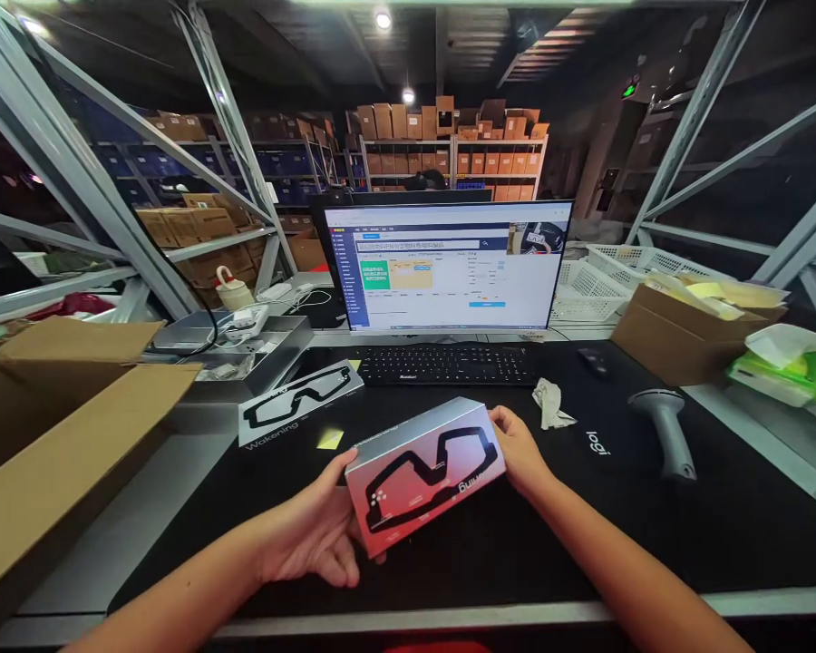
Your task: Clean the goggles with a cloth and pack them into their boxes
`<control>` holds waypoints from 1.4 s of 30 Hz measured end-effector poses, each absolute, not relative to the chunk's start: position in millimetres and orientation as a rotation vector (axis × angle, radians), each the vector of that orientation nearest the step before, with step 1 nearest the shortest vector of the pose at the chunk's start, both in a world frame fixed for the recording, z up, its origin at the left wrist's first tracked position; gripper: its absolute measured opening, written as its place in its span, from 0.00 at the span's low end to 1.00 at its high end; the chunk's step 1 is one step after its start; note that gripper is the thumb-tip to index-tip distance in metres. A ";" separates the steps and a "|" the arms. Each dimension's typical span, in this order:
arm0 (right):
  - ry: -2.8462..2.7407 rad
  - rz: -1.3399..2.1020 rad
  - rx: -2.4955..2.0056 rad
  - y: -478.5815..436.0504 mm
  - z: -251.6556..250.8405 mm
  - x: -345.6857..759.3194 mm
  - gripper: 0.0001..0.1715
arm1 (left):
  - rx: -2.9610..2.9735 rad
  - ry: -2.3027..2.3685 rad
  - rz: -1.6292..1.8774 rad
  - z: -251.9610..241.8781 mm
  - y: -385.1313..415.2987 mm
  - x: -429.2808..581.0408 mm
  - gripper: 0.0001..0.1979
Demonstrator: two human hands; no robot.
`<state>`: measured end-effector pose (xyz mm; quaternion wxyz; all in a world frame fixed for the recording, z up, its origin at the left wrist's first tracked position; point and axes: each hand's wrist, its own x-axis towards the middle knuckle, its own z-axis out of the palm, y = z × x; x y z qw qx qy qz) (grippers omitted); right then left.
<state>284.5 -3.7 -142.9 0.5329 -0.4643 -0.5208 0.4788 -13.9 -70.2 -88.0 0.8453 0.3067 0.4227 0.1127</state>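
Carton (425, 476) up off the desk and front and centre! Silver top, glossy red face fading to white, one black looping goggle outline, lettering upside down from this angle. Left hand (306, 531) cupped under the near end, fingers spread; right hand (517, 449) clamped over the far end. Both hands together on that one tilted carton, just above the desk mat (714, 553), its underside hidden.

Close by on the smooth black mat, one flat printed card (299, 404) with the same outline, plus one small yellow scrap (330, 440). Straight ahead, one black keyboard (445, 365) under one bright monitor (442, 268), its screen text too small to read. To the right, one crumpled pale cloth (550, 405), one dark mouse (593, 361), one grey handheld scanner (663, 431).

Two open cardboard boxes flanking the desk: the left one (61, 435) cut off by the frame, the right one (680, 340) packed with pale yellowish material, hard to make out. Behind that, white perforated plastic crates (605, 281), stacked and hard to count. Steel rack beams (82, 181) framing it all, with brown cartons (452, 145) on far shelves, too many to count!
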 end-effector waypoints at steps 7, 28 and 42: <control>-1.280 0.969 -1.401 -8.1 -156.6 295.4 0.22 | 1.436 1.388 0.367 -109.5 -29.0 -23.7 0.52; -1.458 0.683 -1.612 -4.8 -168.6 296.7 0.16 | 2.207 2.087 0.774 -114.2 2.7 -173.2 0.52; -1.464 0.711 -1.609 -2.5 -174.2 299.3 0.14 | 2.318 1.795 0.865 -94.7 32.0 -193.3 0.41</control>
